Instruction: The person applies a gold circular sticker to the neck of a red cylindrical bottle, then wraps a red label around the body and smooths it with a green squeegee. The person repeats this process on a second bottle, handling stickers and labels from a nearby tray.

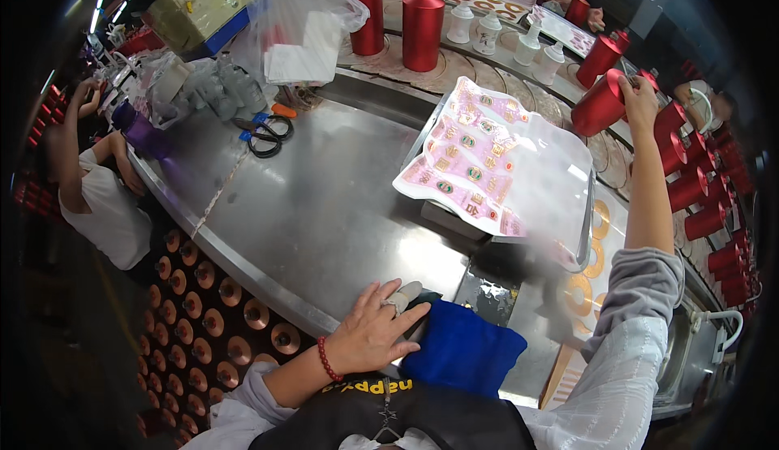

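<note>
Far to the right, my right hand [640, 103] is closed on a red metal bottle [599, 106], which is tilted above the conveyor. My left hand [377, 328] lies low and near me, its fingers apart, beside a folded blue cloth [461, 348]. Something pale covers one finger like a finger cot [402, 297]. A metal tray [585, 232] in the middle carries a glossy sheet of pink labels [468, 154], its right part bare backing.
Black-handled scissors [268, 135] lie on the steel table [324, 198]. Red bottles [423, 31] and white bottle-shaped pieces [487, 33] stand on the conveyor. A plastic bag [304, 20] hangs at the back left. Rows of capped bottles [213, 322] stand below. Other people [105, 198] work nearby.
</note>
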`<move>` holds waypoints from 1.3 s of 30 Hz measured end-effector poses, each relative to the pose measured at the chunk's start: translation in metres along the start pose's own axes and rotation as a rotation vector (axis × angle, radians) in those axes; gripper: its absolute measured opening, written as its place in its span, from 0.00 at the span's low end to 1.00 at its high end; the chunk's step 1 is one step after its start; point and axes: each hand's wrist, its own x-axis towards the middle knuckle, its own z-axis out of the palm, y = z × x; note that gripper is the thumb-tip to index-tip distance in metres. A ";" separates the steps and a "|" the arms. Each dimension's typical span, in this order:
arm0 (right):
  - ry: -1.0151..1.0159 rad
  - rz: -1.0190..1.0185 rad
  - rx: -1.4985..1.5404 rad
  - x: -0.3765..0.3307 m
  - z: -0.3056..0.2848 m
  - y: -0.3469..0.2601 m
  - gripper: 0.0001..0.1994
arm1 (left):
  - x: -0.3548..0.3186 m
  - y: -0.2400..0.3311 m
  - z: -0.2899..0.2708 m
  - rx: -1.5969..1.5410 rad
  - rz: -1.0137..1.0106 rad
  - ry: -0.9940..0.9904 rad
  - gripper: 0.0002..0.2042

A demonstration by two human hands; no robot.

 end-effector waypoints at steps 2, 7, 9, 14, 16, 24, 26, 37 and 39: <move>0.056 -0.180 0.130 -0.010 -0.046 -0.015 0.20 | -0.007 -0.005 0.006 0.070 -0.007 0.005 0.30; 0.133 -0.392 0.307 -0.031 -0.172 -0.080 0.20 | 0.004 -0.036 0.017 0.264 -0.236 0.240 0.27; -0.099 -0.315 0.610 -0.051 -0.216 -0.103 0.20 | 0.016 -0.058 0.010 0.348 -0.338 0.275 0.27; -0.320 -0.316 0.799 -0.145 -0.250 -0.179 0.18 | 0.019 -0.060 -0.028 -0.255 -0.266 0.526 0.32; -0.277 -0.477 0.811 -0.195 -0.237 -0.224 0.15 | 0.012 -0.035 -0.041 -0.440 0.061 0.698 0.37; -0.350 -0.364 0.566 -0.327 -0.202 -0.337 0.23 | 0.005 0.014 -0.037 -0.653 0.109 0.829 0.48; -0.257 -0.423 0.658 -0.330 -0.202 -0.337 0.20 | 0.006 0.012 -0.028 -0.702 0.096 0.855 0.46; -0.549 -0.020 -0.046 -0.277 -0.176 -0.017 0.16 | 0.002 0.004 -0.020 -1.120 -0.054 0.730 0.56; -0.648 -0.016 -0.243 -0.279 -0.150 0.039 0.25 | 0.004 0.003 -0.018 -1.112 -0.004 0.721 0.52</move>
